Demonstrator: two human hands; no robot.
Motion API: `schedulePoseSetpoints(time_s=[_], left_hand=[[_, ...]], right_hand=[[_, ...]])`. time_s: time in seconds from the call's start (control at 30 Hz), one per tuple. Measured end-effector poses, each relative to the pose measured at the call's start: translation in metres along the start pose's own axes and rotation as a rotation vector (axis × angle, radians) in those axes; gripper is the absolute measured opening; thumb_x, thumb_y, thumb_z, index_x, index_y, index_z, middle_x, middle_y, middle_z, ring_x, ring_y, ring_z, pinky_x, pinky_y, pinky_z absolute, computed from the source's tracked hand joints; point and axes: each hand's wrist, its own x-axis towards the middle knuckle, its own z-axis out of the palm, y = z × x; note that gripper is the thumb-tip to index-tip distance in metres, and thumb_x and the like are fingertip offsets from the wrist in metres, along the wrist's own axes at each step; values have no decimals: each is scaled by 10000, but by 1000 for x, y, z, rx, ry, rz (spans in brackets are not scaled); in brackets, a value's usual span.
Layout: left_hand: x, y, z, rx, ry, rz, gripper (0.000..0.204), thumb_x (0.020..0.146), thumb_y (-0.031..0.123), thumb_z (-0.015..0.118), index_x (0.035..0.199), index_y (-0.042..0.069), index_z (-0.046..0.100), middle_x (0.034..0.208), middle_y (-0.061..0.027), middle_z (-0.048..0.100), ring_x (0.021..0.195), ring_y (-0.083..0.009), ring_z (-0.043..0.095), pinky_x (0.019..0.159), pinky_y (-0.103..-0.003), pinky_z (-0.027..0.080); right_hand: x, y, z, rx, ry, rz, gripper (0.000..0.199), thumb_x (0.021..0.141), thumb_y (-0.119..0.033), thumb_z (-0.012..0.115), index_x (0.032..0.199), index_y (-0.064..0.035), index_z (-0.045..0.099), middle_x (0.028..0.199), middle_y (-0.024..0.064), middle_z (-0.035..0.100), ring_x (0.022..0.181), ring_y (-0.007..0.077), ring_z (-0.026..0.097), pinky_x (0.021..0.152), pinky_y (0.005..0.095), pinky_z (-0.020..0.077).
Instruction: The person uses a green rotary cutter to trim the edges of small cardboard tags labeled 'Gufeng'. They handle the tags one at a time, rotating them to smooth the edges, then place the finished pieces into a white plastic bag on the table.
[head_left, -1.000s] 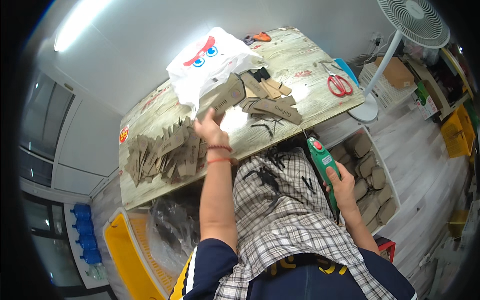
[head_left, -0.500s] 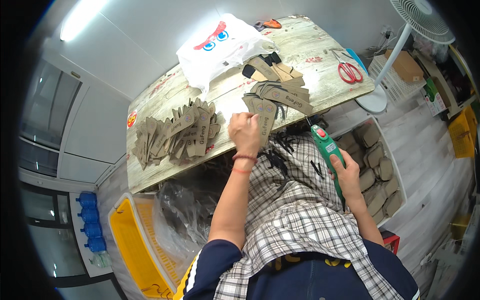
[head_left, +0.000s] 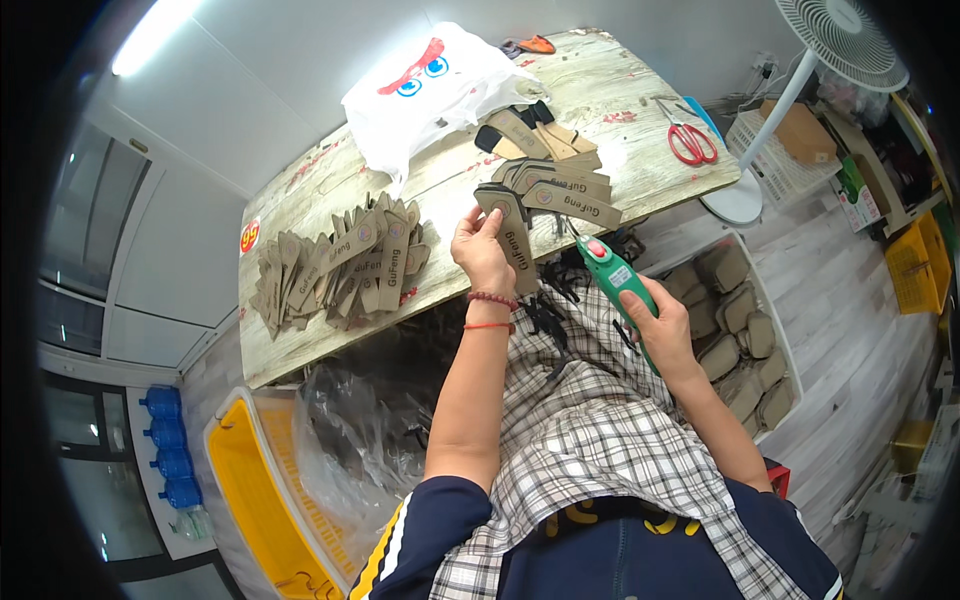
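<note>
Cardboard tag, tan strip with a dark rounded end (head_left: 512,232): you've got it pinched in your left hand (head_left: 483,255), lifted just off the near edge of the weathered wooden bench (head_left: 640,100), long side toward you. My read: held that way so its dark end faces the tool tip.

Right hand (head_left: 660,322) is wrapped tight around the green handheld tool with a red button (head_left: 612,280), nose aimed up at the tag, close but I can't tell if touching. Fingers fully closed on the grip.

Left hand: thumb and fingers closed on the tag's middle, nothing else in it.

Fanned pile of the same tan tags (head_left: 340,265) sits at the bench's left end; a smaller loose heap (head_left: 545,165) lies mid-bench, just beyond the held tag. White plastic bag with cartoon eyes (head_left: 430,90) at the far edge, red-handled scissors (head_left: 688,140) near the right end. Checked cloth (head_left: 580,430) covers your lap, probably to catch scraps.
</note>
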Motion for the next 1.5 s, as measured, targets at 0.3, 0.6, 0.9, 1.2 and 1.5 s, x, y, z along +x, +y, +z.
schedulePoseSetpoints(time_s=[0.3, 0.6, 0.9, 1.2, 1.5], left_hand=[[-40, 13, 14, -332, -95, -256, 133, 880, 50, 659, 981, 16, 578, 859, -75, 679, 701, -141, 650, 584, -249, 515], [-57, -2, 24, -259, -88, -288, 124, 867, 50, 675, 950, 28, 586, 839, -52, 670, 646, -113, 624, 569, -229, 492], [-69, -3, 21, -192, -181, -326, 32, 867, 47, 669, 876, 37, 639, 782, -29, 673, 631, -92, 602, 577, -221, 478], [-70, 1, 15, -50, -254, -158, 82, 841, 6, 686, 917, -22, 672, 821, -28, 679, 694, -66, 588, 637, -199, 474], [-55, 3, 8, 125, -343, -23, 109, 841, 21, 687, 939, -23, 707, 827, -11, 678, 709, -53, 570, 647, -184, 451]], right_hand=[[-1, -12, 9, 2, -5, -22, 461, 888, -363, 676, 1187, -16, 621, 701, -13, 561, 537, 42, 458, 492, 222, 390], [-8, -9, -3, -17, 20, -5, 468, 891, -359, 674, 1184, 2, 615, 709, -2, 577, 531, 41, 480, 487, 212, 399], [-6, -9, -6, 48, 41, 6, 462, 895, -356, 670, 1181, 2, 618, 752, -4, 591, 557, 33, 482, 494, 205, 412], [-3, -15, -14, 43, 5, 12, 459, 894, -357, 670, 1174, 4, 621, 744, -2, 589, 560, 34, 487, 493, 203, 417], [-7, -15, -16, 22, -19, 23, 453, 894, -347, 671, 1170, 9, 621, 742, 0, 589, 562, 36, 490, 489, 201, 410]])
